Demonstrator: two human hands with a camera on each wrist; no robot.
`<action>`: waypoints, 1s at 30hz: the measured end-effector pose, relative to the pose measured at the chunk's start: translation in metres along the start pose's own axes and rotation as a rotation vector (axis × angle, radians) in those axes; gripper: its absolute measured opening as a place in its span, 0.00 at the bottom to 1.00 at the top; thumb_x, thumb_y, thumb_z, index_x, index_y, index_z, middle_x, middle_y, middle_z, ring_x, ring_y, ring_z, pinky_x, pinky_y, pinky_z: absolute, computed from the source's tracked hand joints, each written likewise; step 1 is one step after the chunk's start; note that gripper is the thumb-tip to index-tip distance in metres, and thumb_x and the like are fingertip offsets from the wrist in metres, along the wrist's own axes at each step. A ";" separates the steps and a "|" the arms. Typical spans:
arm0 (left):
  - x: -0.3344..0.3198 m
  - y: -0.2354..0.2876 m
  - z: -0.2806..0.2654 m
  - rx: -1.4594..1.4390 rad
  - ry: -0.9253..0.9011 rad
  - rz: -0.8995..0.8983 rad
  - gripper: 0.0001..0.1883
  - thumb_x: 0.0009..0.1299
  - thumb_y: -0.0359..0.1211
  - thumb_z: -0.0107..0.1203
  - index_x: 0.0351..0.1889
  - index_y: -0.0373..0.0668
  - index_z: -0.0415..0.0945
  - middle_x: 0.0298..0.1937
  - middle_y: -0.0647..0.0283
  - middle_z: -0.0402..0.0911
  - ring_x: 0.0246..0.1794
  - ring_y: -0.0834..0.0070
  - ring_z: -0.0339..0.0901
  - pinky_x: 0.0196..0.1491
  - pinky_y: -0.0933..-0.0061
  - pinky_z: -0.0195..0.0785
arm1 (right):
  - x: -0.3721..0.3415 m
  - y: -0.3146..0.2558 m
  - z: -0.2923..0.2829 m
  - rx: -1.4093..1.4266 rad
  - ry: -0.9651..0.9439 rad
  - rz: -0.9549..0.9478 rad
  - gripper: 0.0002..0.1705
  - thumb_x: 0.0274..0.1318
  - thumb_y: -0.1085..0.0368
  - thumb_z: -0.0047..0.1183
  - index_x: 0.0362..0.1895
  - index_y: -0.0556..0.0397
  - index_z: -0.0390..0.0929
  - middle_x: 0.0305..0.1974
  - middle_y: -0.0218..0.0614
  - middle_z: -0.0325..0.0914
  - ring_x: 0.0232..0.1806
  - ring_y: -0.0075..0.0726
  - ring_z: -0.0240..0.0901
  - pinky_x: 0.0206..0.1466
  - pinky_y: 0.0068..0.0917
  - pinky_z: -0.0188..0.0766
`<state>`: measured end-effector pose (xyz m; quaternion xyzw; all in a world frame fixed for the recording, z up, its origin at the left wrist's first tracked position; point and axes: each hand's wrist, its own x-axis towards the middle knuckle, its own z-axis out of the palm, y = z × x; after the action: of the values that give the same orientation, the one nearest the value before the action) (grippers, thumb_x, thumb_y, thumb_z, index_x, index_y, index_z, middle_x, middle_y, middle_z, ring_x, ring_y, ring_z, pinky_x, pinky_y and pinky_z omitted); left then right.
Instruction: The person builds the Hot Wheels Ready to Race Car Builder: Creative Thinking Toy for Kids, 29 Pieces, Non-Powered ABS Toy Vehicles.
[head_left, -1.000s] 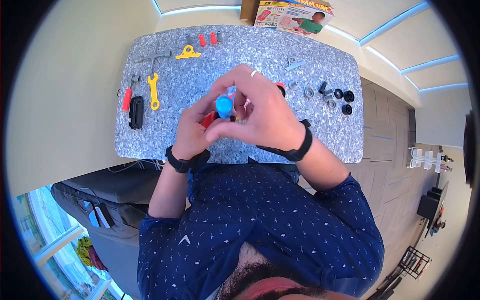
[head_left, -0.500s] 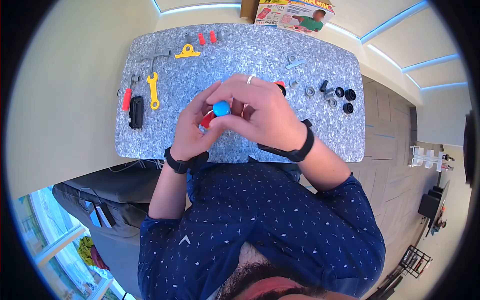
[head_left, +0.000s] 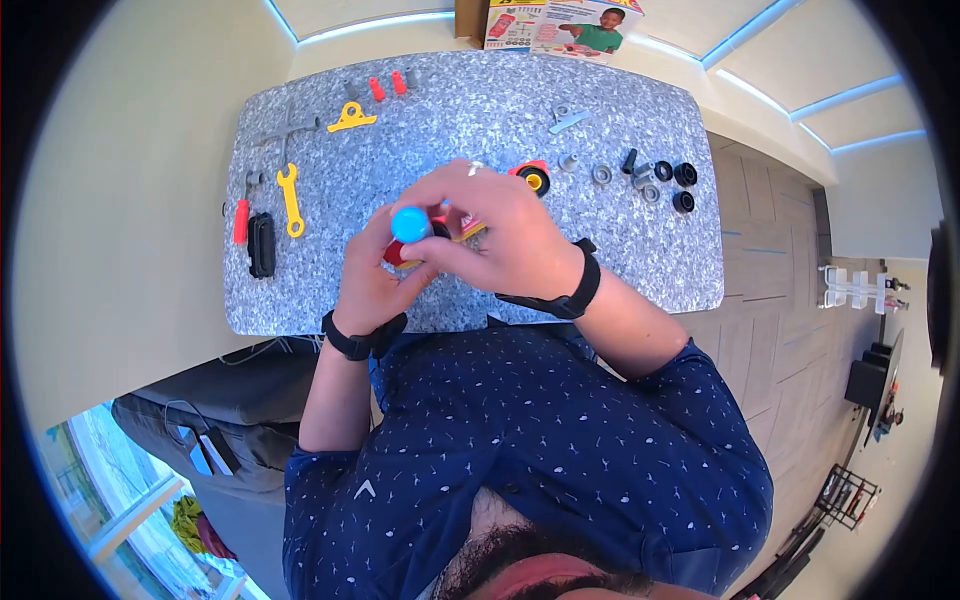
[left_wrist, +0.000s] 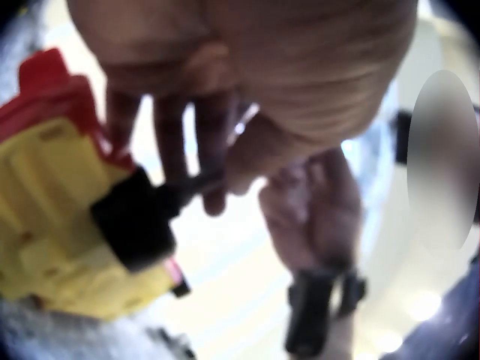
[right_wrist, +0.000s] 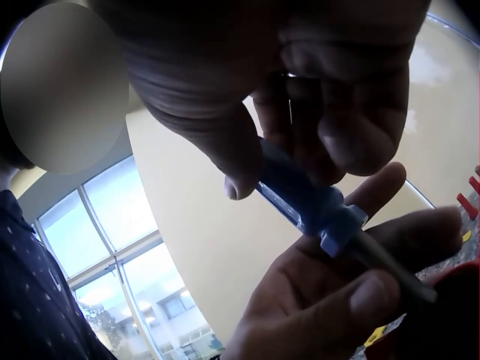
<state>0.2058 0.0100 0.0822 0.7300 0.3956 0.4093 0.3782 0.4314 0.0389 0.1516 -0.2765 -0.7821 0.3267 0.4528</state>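
Observation:
My right hand grips a blue-handled screwdriver, seen nearly end-on in the head view. In the right wrist view its thumb and fingers pinch the handle, and the grey shaft slants down past my left hand. There the left thumb and a finger lie on either side of the shaft. The head view has my left hand facing the right one, with parts of a red and yellow toy under both. Up close in the left wrist view, this toy carries a black round part where the shaft ends.
Left on the speckled table lie a yellow wrench, a red-handled tool and a black piece. A red piece with a black wheel sits past my right hand; several wheels lie further right.
The head view has shifted, so the table sits further left. My hands and the screwdriver moved slightly left, uncovering the red piece with the wheel. The right fingers shifted around the handle.

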 end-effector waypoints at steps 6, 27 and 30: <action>0.003 -0.002 0.003 0.219 -0.019 0.075 0.35 0.62 0.31 0.82 0.70 0.43 0.84 0.63 0.55 0.89 0.63 0.54 0.85 0.67 0.55 0.77 | -0.038 0.020 -0.072 0.376 0.495 0.263 0.11 0.72 0.75 0.58 0.55 0.52 0.82 0.47 0.30 0.82 0.44 0.20 0.80 0.48 0.29 0.80; 0.025 0.032 0.031 0.707 -0.226 0.016 0.40 0.68 0.28 0.70 0.81 0.43 0.72 0.81 0.52 0.75 0.77 0.46 0.73 0.79 0.45 0.64 | -0.183 0.135 -0.176 -0.881 0.412 0.855 0.22 0.55 0.70 0.75 0.55 0.58 0.89 0.50 0.56 0.91 0.55 0.64 0.88 0.60 0.50 0.83; 0.026 0.024 0.030 0.723 -0.234 0.028 0.37 0.69 0.24 0.65 0.79 0.43 0.74 0.81 0.54 0.75 0.77 0.48 0.73 0.78 0.45 0.64 | -0.197 0.125 -0.182 -0.797 0.433 0.846 0.18 0.57 0.72 0.69 0.53 0.58 0.90 0.47 0.50 0.93 0.49 0.54 0.91 0.56 0.44 0.85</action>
<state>0.2483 0.0163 0.0996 0.8636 0.4585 0.1621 0.1332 0.6961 0.0218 0.0213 -0.7705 -0.5571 0.0973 0.2941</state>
